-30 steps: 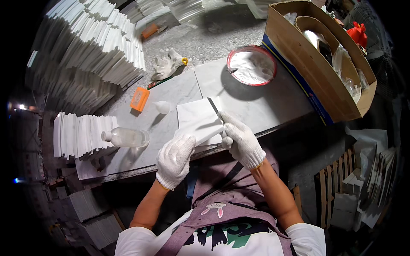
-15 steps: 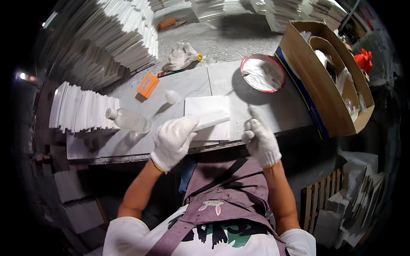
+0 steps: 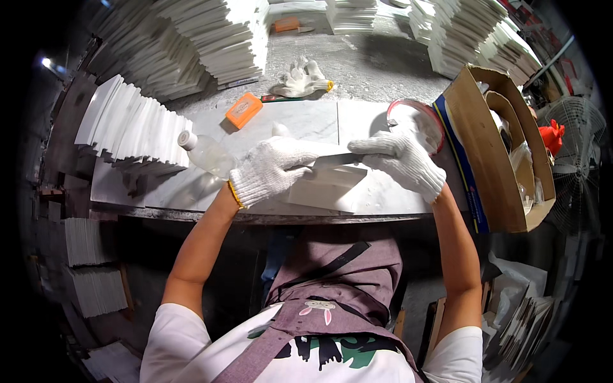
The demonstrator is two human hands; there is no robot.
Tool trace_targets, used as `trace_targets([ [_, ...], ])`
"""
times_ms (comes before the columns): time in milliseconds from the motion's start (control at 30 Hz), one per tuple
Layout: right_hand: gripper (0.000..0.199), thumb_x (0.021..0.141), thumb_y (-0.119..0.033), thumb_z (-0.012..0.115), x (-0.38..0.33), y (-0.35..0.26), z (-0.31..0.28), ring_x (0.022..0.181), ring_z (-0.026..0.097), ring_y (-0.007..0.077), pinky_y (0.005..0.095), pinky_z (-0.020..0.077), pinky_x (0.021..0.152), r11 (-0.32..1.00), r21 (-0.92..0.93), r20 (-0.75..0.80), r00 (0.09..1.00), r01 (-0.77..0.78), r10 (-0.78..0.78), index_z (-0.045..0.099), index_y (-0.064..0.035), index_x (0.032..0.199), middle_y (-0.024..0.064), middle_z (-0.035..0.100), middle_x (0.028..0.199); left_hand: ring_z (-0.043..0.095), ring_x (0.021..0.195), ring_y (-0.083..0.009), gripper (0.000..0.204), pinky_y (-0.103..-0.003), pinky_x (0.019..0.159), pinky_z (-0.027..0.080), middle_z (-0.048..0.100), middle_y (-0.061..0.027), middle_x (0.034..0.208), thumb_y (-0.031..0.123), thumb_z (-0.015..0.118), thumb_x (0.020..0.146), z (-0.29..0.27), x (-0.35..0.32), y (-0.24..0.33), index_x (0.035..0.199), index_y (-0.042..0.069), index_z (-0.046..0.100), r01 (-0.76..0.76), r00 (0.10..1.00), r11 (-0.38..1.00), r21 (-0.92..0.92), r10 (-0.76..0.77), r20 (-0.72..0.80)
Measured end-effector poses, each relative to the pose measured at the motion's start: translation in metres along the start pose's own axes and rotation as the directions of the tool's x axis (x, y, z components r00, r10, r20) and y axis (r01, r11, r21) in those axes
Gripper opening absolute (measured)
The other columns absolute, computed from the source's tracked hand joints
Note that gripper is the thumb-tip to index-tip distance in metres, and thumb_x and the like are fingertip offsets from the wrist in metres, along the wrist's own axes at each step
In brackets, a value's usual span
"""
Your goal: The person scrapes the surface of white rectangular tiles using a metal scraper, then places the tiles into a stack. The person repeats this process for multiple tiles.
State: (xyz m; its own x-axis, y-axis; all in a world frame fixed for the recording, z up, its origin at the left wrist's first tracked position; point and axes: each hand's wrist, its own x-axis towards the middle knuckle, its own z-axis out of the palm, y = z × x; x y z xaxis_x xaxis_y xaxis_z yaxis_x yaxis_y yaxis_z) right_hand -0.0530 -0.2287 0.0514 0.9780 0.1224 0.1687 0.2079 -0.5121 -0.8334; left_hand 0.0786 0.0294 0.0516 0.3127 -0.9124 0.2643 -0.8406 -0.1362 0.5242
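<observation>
Both my hands wear white knitted gloves. My left hand (image 3: 271, 166) is closed on a white tile (image 3: 329, 150), held tilted above the table. From the right, my right hand (image 3: 408, 163) meets the tile's edge, its fingers closed around a thin grey flat tool (image 3: 337, 160), mostly hidden. Below them, another white tile (image 3: 322, 193) lies on the tabletop. A clear bottle (image 3: 211, 156) leans beside my left hand, and a small white rounded object (image 3: 280, 129) shows behind it. Beyond my right hand is a red-rimmed tub (image 3: 436, 119) of white paste, partly covered by that hand.
Stacked white tiles (image 3: 137, 124) stand at left, with taller stacks (image 3: 223, 38) behind. An orange box (image 3: 244, 110) and spare gloves (image 3: 300, 80) lie farther back. A cardboard box (image 3: 456, 108) overhangs the table's right edge, near a fan (image 3: 578, 159).
My right hand has moved up and left to the held tile's edge. My left hand has lifted the tile slightly and moved right. The view has shifted.
</observation>
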Motion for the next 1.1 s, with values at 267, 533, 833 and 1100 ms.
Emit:
trace_targets([
  [267, 0.029, 0.086, -0.003, 0.066, 0.003, -0.008, -0.015, 0.090, 0.067, 0.0203, 0.0296, 0.0521, 0.082, 0.996, -0.087, 0.186, 0.982, 0.012, 0.004, 0.072, -0.0099, 0.114, 0.0095, 0.072, 0.098, 0.065, 0.090, -0.0303, 0.032, -0.038, 0.080, 0.052, 0.069, -0.0117, 0.098, 0.015, 0.072, 0.077, 0.007, -0.002, -0.003, 0.108, 0.010, 0.072, 0.019, 0.997, 0.999, -0.038, -0.022, -0.070],
  [533, 0.026, 0.086, -0.009, 0.067, 0.019, -0.015, -0.002, 0.085, 0.068, 0.0215, 0.0297, 0.0524, 0.078, 0.996, -0.093, 0.106, 0.994, -0.003, 0.013, 0.072, -0.0093, 0.112, 0.0103, 0.072, 0.094, 0.066, 0.087, -0.0290, 0.032, -0.037, 0.079, 0.052, 0.070, -0.0121, 0.095, 0.018, 0.073, 0.077, 0.005, 0.003, -0.005, 0.108, 0.010, 0.072, -0.035, 0.996, 0.999, -0.041, 0.032, -0.079],
  [833, 0.028, 0.082, -0.005, 0.069, 0.000, -0.010, -0.008, 0.085, 0.067, 0.0234, 0.0311, 0.0518, 0.078, 0.993, -0.118, 0.043, 0.999, -0.024, 0.029, 0.073, -0.0080, 0.110, 0.0105, 0.071, 0.095, 0.066, 0.088, -0.0301, 0.031, -0.038, 0.079, 0.052, 0.070, -0.0122, 0.095, 0.020, 0.073, 0.078, 0.004, 0.006, -0.005, 0.107, 0.008, 0.071, 0.030, 0.998, 0.999, -0.011, -0.030, -0.056],
  [1100, 0.028, 0.082, 0.001, 0.067, 0.000, -0.017, -0.011, 0.091, 0.067, 0.0173, 0.0292, 0.0528, 0.083, 0.990, -0.141, 0.106, 0.994, -0.022, 0.037, 0.071, -0.0022, 0.110, 0.0109, 0.072, 0.105, 0.066, 0.087, -0.0302, 0.029, -0.038, 0.078, 0.052, 0.070, -0.0130, 0.093, 0.019, 0.074, 0.078, 0.008, 0.005, -0.006, 0.104, 0.008, 0.072, 0.008, 0.994, 0.999, -0.041, -0.013, -0.109],
])
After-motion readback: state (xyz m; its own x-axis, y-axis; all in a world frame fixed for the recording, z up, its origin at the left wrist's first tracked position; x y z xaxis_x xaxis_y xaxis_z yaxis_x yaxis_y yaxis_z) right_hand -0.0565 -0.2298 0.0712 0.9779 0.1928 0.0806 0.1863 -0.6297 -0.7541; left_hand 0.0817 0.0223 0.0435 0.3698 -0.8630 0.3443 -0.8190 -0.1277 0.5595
